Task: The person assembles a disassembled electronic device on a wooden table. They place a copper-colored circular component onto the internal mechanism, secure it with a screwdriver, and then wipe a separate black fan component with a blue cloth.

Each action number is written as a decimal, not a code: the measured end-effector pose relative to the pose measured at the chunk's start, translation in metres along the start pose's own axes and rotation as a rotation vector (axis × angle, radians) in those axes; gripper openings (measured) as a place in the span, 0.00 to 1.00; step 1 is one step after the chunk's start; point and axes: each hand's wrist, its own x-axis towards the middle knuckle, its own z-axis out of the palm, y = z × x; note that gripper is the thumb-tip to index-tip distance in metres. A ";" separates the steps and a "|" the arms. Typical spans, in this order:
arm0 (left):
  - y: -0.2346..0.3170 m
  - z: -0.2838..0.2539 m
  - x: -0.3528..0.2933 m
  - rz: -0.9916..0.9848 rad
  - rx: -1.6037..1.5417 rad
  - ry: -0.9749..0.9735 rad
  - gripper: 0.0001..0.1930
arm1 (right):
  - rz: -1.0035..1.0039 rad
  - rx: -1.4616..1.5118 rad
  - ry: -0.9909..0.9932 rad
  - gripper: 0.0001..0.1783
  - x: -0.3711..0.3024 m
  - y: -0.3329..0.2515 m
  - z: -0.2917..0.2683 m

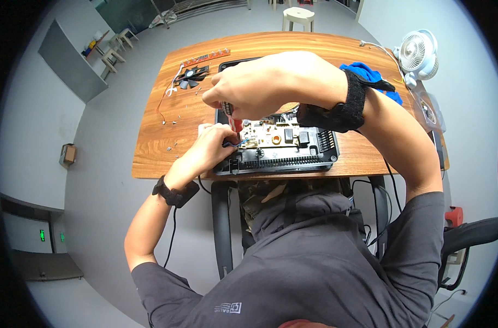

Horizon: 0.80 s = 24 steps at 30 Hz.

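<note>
My right hand (235, 90) is closed round a screwdriver (236, 124) with a dark grip and a red part below it. The screwdriver points down at the left end of a pale circuit board (265, 136), its tip hidden by my left hand. That board lies in an open black plastic housing (292, 163). At the housing's left side, my left hand (211, 143) has its fingers drawn together beside the screwdriver. Blue wires (239, 144) show by its thumb; what the fingers grip is hidden.
On the wooden table (161, 156), a small black fan (192, 76), a narrow orange-red board (206, 57) and several loose screws (172, 146) lie at the left. Blue cloth (363, 71) is at the far right, near a white desk fan (418, 53). A white stool (299, 16) stands behind.
</note>
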 end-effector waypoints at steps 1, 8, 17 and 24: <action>-0.001 0.001 0.000 0.004 0.002 -0.001 0.10 | 0.034 0.000 -0.028 0.17 -0.002 -0.004 -0.004; -0.003 0.003 0.001 0.006 -0.041 0.005 0.08 | 0.076 0.020 0.087 0.18 -0.001 -0.009 0.003; -0.006 0.004 0.000 -0.005 0.004 0.011 0.08 | 0.016 0.037 -0.036 0.16 -0.001 -0.009 -0.008; -0.018 0.011 0.001 0.093 -0.034 0.047 0.07 | 0.026 -0.007 0.080 0.23 0.009 -0.015 0.003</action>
